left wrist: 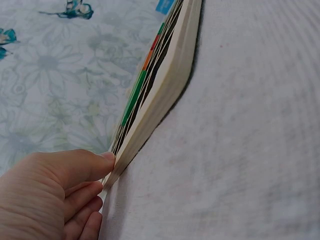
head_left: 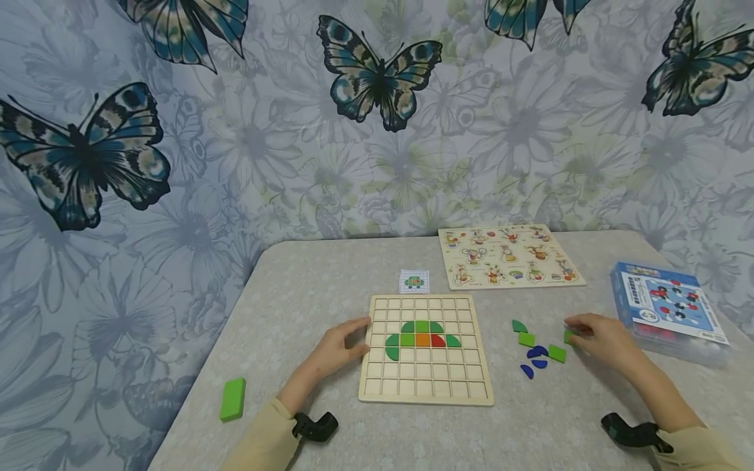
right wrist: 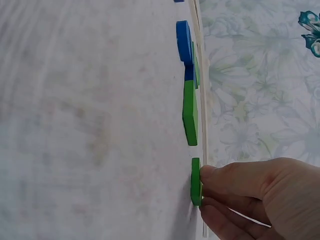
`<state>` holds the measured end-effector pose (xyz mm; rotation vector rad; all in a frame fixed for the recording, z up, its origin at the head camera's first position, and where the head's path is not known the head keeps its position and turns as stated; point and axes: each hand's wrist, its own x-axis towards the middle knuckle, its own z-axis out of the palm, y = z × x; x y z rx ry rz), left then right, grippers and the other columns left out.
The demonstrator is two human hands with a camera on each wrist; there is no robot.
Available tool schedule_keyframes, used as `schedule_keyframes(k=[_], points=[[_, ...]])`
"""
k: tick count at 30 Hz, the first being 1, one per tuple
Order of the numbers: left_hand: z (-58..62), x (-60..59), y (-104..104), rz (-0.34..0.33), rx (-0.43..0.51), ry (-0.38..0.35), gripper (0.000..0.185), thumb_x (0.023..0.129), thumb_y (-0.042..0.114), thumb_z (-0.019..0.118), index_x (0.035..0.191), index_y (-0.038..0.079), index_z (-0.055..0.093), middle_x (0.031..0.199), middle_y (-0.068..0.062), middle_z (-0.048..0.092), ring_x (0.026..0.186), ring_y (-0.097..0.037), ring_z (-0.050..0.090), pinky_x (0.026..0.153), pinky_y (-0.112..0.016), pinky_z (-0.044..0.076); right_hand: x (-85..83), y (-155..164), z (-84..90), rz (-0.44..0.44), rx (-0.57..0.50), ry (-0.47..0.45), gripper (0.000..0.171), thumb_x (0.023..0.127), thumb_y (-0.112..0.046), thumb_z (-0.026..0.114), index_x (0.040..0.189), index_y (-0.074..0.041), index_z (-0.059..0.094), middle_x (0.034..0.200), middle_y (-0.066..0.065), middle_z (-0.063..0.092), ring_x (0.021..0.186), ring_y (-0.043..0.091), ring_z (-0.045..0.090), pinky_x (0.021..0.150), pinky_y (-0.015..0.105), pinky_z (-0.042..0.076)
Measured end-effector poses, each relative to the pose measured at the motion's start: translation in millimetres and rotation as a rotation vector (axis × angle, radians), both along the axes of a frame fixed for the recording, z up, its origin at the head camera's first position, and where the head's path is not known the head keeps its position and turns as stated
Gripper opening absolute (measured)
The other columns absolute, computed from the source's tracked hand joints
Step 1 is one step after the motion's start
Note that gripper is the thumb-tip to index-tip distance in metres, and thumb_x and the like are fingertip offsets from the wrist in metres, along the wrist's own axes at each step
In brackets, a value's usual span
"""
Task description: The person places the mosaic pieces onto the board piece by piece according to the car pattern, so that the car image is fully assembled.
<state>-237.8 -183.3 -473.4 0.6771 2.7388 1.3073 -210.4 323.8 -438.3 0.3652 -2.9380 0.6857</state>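
A wooden grid board [head_left: 426, 389] lies in the middle of the table, with green, orange and red tiles in its upper cells. At its left edge rests my left hand [head_left: 336, 347], thumb and fingertips spread apart against the rim; in the left wrist view the thumb [left wrist: 90, 167] touches the board's side [left wrist: 165, 100]. To the right of the board, my right hand [head_left: 607, 340] pinches a small green tile [right wrist: 195, 182] between thumb and fingers, close to the tabletop. Loose green tiles [head_left: 556, 354] and blue half-round tiles [head_left: 527, 371] lie left of that hand.
A small pattern card [head_left: 414, 281] sits behind the board. Farther back lies a wooden picture puzzle [head_left: 512, 258]. A blue-lidded plastic box [head_left: 671, 307] stands at the right, near my right hand. A long green block [head_left: 232, 399] is by the table's left edge.
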Motion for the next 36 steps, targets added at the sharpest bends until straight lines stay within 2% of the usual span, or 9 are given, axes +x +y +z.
schedule_keyframes(k=[5, 12, 18, 25, 32, 36], points=[[-0.1, -0.7, -0.7, -0.007, 0.002, 0.008, 0.055, 0.087, 0.017, 0.069, 0.136, 0.004, 0.050, 0.139, -0.010, 0.048, 0.130, -0.029, 0.040, 0.106, -0.046, 0.033, 0.4, 0.2, -3.4, -0.001, -0.009, -0.008, 0.025, 0.081, -0.005, 0.072, 0.101, 0.009, 0.067, 0.093, 0.019, 0.067, 0.082, 0.033, 0.063, 0.069, 0.047, 0.053], [2.9, -1.6, -3.8, -0.010, 0.001, 0.003, 0.055, 0.087, 0.015, 0.070, 0.136, 0.003, 0.050, 0.139, -0.011, 0.048, 0.130, -0.028, 0.039, 0.107, -0.044, 0.032, 2.1, 2.1, -6.0, 0.022, -0.003, 0.000, 0.027, 0.078, -0.003, 0.072, 0.102, 0.008, 0.067, 0.093, 0.019, 0.067, 0.082, 0.033, 0.063, 0.068, 0.045, 0.054], [6.0, -2.6, -5.7, -0.001, -0.001, -0.007, 0.055, 0.086, 0.015, 0.070, 0.136, 0.004, 0.050, 0.139, -0.010, 0.048, 0.130, -0.028, 0.040, 0.107, -0.044, 0.033, 0.2, -12.4, 5.2, 0.041, -0.014, 0.030, 0.028, 0.082, -0.006, 0.071, 0.106, 0.006, 0.067, 0.100, 0.020, 0.066, 0.088, 0.035, 0.063, 0.073, 0.049, 0.053], [7.3, -3.2, -5.8, -0.001, -0.008, -0.018, 0.057, 0.086, 0.018, 0.071, 0.137, 0.004, 0.049, 0.139, -0.010, 0.047, 0.131, -0.027, 0.039, 0.107, -0.043, 0.033, -8.2, -67.1, 26.6, 0.153, -0.071, 0.123, 0.028, 0.082, -0.005, 0.071, 0.108, 0.006, 0.067, 0.101, 0.018, 0.066, 0.086, 0.032, 0.064, 0.073, 0.043, 0.055], [4.9, -2.5, -5.1, -0.024, -0.003, 0.005, 0.056, 0.087, 0.018, 0.070, 0.136, 0.001, 0.049, 0.138, -0.013, 0.048, 0.130, -0.031, 0.039, 0.106, -0.046, 0.033, -18.3, -134.8, 25.7, 0.270, -0.170, 0.083, 0.029, 0.083, -0.006, 0.071, 0.110, 0.003, 0.067, 0.102, 0.011, 0.067, 0.089, 0.026, 0.064, 0.076, 0.038, 0.055], [1.2, -1.8, -3.6, -0.042, -0.002, 0.006, 0.055, 0.087, 0.017, 0.069, 0.136, 0.001, 0.049, 0.138, -0.014, 0.047, 0.130, -0.032, 0.040, 0.106, -0.046, 0.033, -19.8, -168.2, 23.8, 0.379, -0.188, 0.061, 0.028, 0.083, -0.007, 0.071, 0.109, 0.003, 0.068, 0.101, 0.010, 0.068, 0.087, 0.023, 0.064, 0.075, 0.033, 0.055]])
